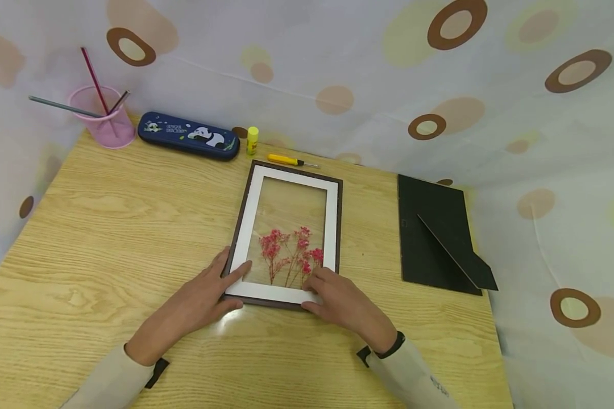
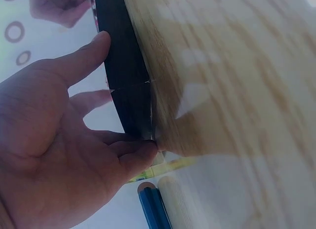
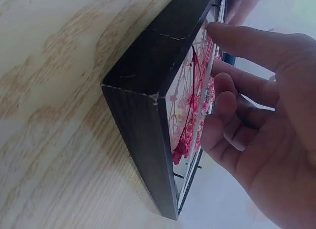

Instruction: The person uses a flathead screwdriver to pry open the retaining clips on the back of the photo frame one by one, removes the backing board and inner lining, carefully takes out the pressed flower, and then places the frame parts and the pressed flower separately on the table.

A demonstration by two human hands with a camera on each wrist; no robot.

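A dark-edged picture frame [image 1: 340, 216] lies on the table with a white mat [image 1: 243, 250] inside its border. Pink dried flowers [image 1: 271, 245] on thin stems show in the mat's clear window. At the near left corner my left hand [image 1: 204, 292] grips the frame, index finger over the mat and thumb at the near edge. The left wrist view shows fingers [image 2: 138, 157] bent against the frame's dark side [image 2: 126, 61]. My right hand [image 1: 340, 298] holds the near right corner, thumb by the near edge. Its bent fingers [image 3: 224, 103] rest over the mat's edge, partly covering the flowers.
A black backing board [image 1: 430, 227] with its stand leg folded out lies at the right. Along the back are a pink pen cup [image 1: 113, 135] with pencils, a blue panda pencil case [image 1: 186, 136], a yellow glue stick [image 1: 252, 141] and a yellow-handled screwdriver [image 1: 283, 159]. Patterned cloth hangs behind.
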